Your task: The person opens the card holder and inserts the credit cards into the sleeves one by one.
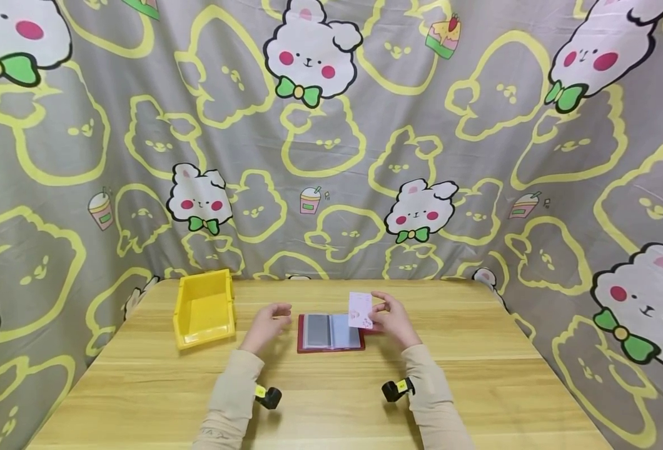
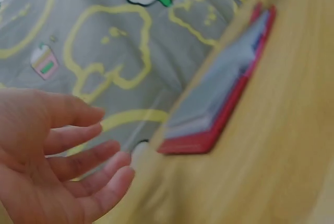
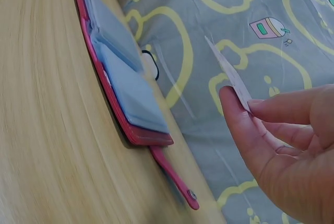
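Observation:
A red card holder (image 1: 300, 347) lies open on the table, its clear plastic sleeves spread to both sides. In the right wrist view its snap strap (image 3: 175, 178) sticks out from one end. My right hand (image 1: 394, 320) pinches a pale card (image 1: 359, 310) with pink print between thumb and fingers, above the holder's right side. The right wrist view shows this card (image 3: 229, 75) nearly edge-on. To the left of the holder, apart from it, my left hand (image 1: 268, 325) hovers with loosely bent fingers (image 2: 88, 156) and nothing in it.
A yellow plastic bin (image 1: 204, 315) stands at the table's back left. The wooden table (image 1: 331, 400) reaches back to a grey curtain (image 1: 331, 137) with printed rabbits. Small black cameras (image 1: 269, 397) are strapped to both wrists.

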Tool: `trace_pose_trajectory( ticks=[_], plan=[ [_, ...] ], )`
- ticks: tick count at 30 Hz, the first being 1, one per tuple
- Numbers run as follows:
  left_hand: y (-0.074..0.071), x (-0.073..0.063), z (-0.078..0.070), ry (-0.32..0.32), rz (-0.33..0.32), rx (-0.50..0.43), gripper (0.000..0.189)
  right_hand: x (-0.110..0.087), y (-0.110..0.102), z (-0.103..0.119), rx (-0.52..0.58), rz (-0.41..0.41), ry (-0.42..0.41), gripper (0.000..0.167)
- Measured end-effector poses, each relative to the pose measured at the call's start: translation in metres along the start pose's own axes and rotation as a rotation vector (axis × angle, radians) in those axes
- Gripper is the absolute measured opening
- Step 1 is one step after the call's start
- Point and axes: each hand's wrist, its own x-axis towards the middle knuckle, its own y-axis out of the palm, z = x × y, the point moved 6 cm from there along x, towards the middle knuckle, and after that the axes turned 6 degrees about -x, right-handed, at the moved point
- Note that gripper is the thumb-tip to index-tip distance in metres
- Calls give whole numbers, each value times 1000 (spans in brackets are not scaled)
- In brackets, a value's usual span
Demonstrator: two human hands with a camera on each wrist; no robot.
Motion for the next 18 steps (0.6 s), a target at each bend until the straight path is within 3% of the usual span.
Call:
trace_pose_trajectory(
  ticks=[5, 9, 12, 15, 18],
  plan=[
    [11, 2, 12, -2, 40, 139, 46, -1, -3, -1, 7, 1, 10, 59],
    [22, 1, 10, 97, 90, 363, 60, 0, -3, -1, -2, -2, 11, 60],
    [33, -3, 5, 185, 170, 537, 68, 0, -3, 0, -5, -8, 18, 60],
    [42, -9, 6, 229, 256, 656, 73, -1, -4, 0, 1, -8, 24, 60],
    [47, -13, 10, 225, 306, 712, 73, -1, -4, 0, 13, -4, 31, 59]
  ],
)
